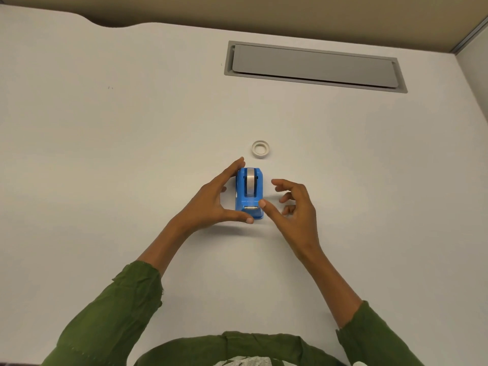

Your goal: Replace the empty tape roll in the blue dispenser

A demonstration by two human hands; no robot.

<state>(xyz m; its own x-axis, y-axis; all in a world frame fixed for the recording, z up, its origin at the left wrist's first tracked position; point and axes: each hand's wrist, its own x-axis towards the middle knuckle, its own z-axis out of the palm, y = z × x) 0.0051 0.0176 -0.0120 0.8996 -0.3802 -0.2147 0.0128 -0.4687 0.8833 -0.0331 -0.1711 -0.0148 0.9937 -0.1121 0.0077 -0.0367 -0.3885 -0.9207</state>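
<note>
The blue dispenser (249, 194) stands on the white desk with a roll of tape (250, 180) seated in it and its cutter end toward me. My left hand (215, 200) cups its left side, fingers along the far corner and thumb at the near base. My right hand (291, 200) hovers at its right, fingers spread, thumb tip touching the dispenser's right edge near the cutter. A small white empty tape core (260, 148) lies flat on the desk just beyond the dispenser.
A grey cable hatch (314, 66) is set into the desk at the back. A beige partition wall (264, 11) runs behind the desk's far edge. Green sleeves cover both forearms.
</note>
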